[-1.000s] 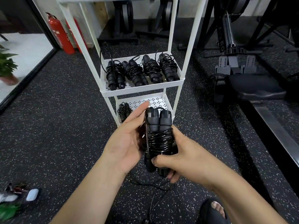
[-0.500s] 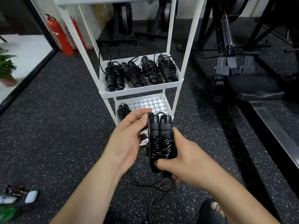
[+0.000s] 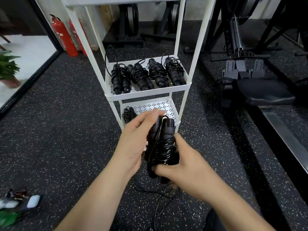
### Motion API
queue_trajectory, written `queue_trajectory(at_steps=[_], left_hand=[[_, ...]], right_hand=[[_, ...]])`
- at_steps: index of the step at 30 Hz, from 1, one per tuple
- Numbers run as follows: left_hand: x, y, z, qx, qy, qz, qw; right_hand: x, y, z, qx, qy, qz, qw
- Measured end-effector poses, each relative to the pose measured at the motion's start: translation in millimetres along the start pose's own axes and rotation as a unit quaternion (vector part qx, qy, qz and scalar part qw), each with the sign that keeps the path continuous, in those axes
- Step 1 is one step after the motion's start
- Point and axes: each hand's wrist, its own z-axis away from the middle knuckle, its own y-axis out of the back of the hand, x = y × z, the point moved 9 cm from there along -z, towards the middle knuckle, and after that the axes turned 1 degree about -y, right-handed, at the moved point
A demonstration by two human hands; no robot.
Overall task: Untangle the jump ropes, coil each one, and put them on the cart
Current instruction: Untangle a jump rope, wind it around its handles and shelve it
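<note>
In front of the white metal cart, the right hand grips the half-wound black jump rope and the left hand pinches its cord, so any slack could let the springy coils unravel.

Both bare forearms reach forward and converge on the rope. The right hand grips the rope's lower half from the right, with the thumb laid across its front. The left hand lies against the rope's left side, with its fingers curled over the top end, pinching it there.
</note>
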Motion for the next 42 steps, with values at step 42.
queue_trajectory(at_steps=[42], left_hand=[[-132.9,90.8,-169.7,0.045,0.122,-0.169,0.977]], right_hand=[[74.7,-25.6,-232.0,0.079,-0.029,0.131,0.988]])
